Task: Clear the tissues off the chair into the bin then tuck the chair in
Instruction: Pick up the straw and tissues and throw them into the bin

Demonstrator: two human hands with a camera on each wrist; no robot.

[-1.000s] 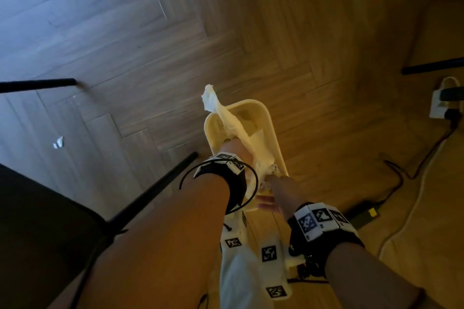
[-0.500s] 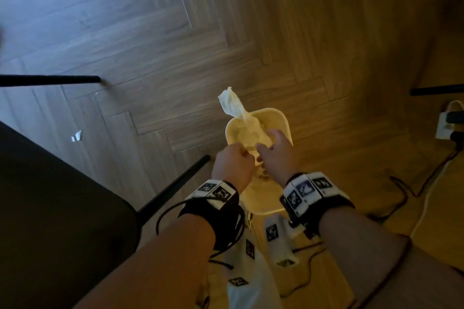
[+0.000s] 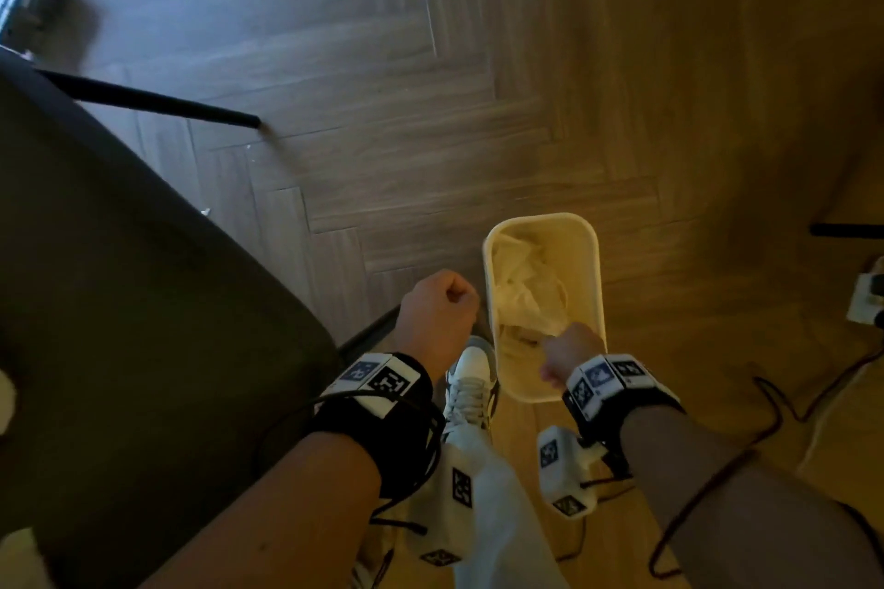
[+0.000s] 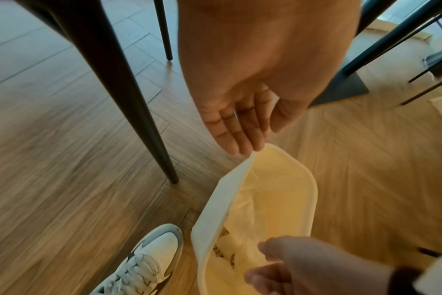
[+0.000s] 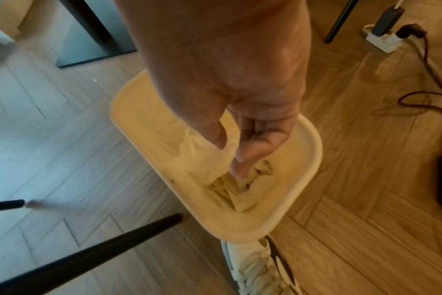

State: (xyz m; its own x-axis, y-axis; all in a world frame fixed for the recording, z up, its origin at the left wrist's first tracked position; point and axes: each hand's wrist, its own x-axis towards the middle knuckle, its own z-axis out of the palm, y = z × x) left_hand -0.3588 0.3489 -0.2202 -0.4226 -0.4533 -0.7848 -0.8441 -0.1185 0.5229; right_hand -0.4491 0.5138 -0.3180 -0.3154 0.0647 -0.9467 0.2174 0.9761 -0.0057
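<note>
The cream rectangular bin (image 3: 495, 282) stands on the wooden floor with crumpled tissues (image 3: 526, 297) inside it. My right hand (image 3: 559, 340) reaches into the bin's near end, and in the right wrist view its straight fingers (image 5: 242, 157) point down onto the tissues (image 5: 189, 155). My left hand (image 3: 449, 297) hangs left of the bin beside its rim (image 4: 230, 179), where its fingers (image 4: 240, 135) are straight and hold nothing. The dark chair seat (image 3: 119, 301) fills the left, one black leg (image 4: 129, 99) close to the bin. A pale shape (image 3: 5, 397) shows at the seat's left edge, too cropped to identify.
My white shoe (image 3: 471, 378) sits against the bin's near left corner. A power strip (image 3: 866, 301) and dark cables (image 3: 775, 407) lie on the floor at the right. A small paper scrap (image 3: 205, 210) lies by the seat's edge. A dark table base (image 4: 341, 87) stands beyond the bin.
Both hands were working a long tissue into the bin. The tissue now lies inside, my left hand has come away to the left empty, and my right hand stays in the bin.
</note>
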